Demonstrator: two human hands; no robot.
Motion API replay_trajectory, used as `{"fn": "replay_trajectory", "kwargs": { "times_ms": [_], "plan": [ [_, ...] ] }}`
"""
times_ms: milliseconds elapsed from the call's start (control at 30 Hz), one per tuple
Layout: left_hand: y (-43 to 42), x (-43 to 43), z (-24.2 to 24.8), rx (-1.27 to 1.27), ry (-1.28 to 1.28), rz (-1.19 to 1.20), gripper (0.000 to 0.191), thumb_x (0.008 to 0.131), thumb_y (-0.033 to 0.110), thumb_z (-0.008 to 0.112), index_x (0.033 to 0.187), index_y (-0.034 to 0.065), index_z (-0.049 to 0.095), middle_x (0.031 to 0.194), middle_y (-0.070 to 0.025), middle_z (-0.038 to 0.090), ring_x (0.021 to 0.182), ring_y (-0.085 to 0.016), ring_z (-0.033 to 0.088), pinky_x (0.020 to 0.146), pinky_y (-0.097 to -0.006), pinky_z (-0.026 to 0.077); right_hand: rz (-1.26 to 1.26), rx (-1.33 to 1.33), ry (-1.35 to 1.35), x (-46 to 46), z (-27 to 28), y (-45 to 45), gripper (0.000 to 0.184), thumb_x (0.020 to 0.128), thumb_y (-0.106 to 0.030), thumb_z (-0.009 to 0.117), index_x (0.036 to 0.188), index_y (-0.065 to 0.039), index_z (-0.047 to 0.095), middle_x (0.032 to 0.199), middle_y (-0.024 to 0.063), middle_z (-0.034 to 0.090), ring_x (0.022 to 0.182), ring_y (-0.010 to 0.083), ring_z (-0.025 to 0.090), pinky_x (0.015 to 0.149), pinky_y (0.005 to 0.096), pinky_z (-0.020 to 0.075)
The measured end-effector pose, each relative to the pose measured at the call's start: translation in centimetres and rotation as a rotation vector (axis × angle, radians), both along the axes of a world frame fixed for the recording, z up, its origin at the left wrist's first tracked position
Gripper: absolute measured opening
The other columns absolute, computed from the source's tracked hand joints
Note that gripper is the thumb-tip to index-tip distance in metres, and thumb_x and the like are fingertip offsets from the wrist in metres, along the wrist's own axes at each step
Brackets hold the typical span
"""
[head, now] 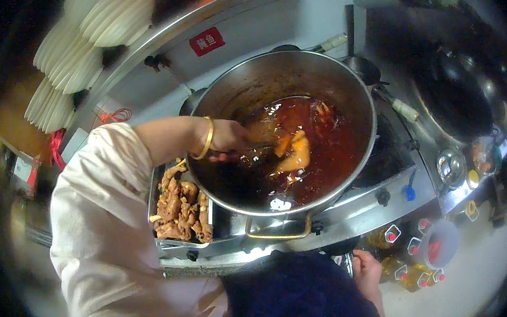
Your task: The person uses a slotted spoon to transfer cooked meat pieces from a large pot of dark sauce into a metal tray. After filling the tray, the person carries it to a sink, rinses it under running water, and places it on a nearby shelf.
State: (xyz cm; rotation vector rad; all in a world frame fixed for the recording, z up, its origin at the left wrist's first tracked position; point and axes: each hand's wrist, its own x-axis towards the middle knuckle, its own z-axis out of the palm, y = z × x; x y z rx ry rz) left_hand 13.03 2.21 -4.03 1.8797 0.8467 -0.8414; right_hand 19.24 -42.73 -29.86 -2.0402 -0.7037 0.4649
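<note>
A large metal stockpot point(363, 176) holds dark red-brown broth point(329, 164). My left hand point(228, 136), with a gold bangle point(208, 137) at the wrist, reaches over the pot's left rim. It grips a dark utensil point(261, 145), probably tongs, whose far end is at an orange-brown piece of food point(296, 155) at the broth's surface. Left of the pot, under my forearm, a metal tray point(186, 244) carries several browned bone-in meat pieces point(178, 210). Low on the right, beside the dark apron point(301, 292), my right hand point(366, 268) is closed around a thin, pale-edged object, partly hidden.
The pot stands on a steel stove point(380, 195) with control knobs. A brass-coloured pot handle point(278, 237) juts toward me. Behind are wok handles point(404, 110). Stacked white plates point(69, 54) are at upper left. Oil bottles point(416, 278) and a plastic bucket point(443, 245) stand on the floor.
</note>
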Motion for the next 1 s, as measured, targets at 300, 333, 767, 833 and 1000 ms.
{"fn": "replay_trajectory", "kwargs": {
  "times_ms": [300, 333, 767, 833, 1000],
  "plan": [
    [-4.6, 3.0, -3.1, -0.271, -0.211, 0.470, 0.018, 0.086, 0.004, 0.054, 0.104, 0.0042, 0.051, 0.063, -0.0037, 0.050, 0.045, -0.009, 0.045, 0.036, -0.0245, 0.034, -0.021, -0.012, -0.077, 0.2, 1.0, -0.5, 0.017, 0.083, -0.007, 0.062, 0.099, -0.003, 0.067, 0.088, 0.0163, 0.067, 0.073, 0.0308, 0.065, 0.067, 0.0364, 0.0522],
    [-4.2, 2.7, -3.2, -0.307, -0.213, 0.457, 0.019, 0.086, 0.004, 0.053, 0.105, 0.0042, 0.051, 0.063, -0.0037, 0.050, 0.045, -0.009, 0.045, 0.036, -0.0243, 0.034, -0.030, -0.003, -0.082, 0.1, 0.9, -0.8, 0.017, 0.083, -0.007, 0.062, 0.099, -0.004, 0.067, 0.087, 0.0162, 0.067, 0.072, 0.0308, 0.065, 0.066, 0.0364, 0.0519],
    [-3.9, -0.2, 0.3, -0.270, -0.360, 0.641, 0.017, 0.087, 0.005, 0.054, 0.105, 0.0043, 0.055, 0.065, -0.0033, 0.051, 0.045, -0.009, 0.045, 0.039, -0.0241, 0.036, -0.002, 0.040, -0.106, -0.8, 0.0, -0.6, 0.015, 0.083, -0.008, 0.063, 0.098, -0.006, 0.066, 0.088, 0.0164, 0.067, 0.071, 0.0316, 0.065, 0.065, 0.0375, 0.0518],
    [-3.6, -0.4, 0.4, -0.315, -0.355, 0.626, 0.032, 0.088, 0.007, 0.053, 0.120, 0.0064, 0.050, 0.067, -0.0018, 0.050, 0.046, -0.009, 0.045, 0.040, -0.0241, 0.037, -0.010, 0.027, -0.125, -0.8, 0.1, -0.5, 0.015, 0.083, -0.008, 0.063, 0.098, -0.006, 0.067, 0.088, 0.0163, 0.067, 0.072, 0.0316, 0.065, 0.065, 0.0379, 0.0522],
    [-3.1, -0.7, 0.6, -0.229, -0.320, 0.565, 0.040, 0.093, 0.009, 0.048, 0.133, 0.0088, 0.045, 0.066, -0.0002, 0.052, 0.041, -0.006, 0.043, 0.033, -0.0213, 0.034, -0.004, -0.042, -0.100, -0.8, 0.2, -0.7, 0.016, 0.083, -0.010, 0.063, 0.099, -0.007, 0.067, 0.088, 0.0164, 0.067, 0.072, 0.0315, 0.065, 0.066, 0.0390, 0.0525]
  ]
}}
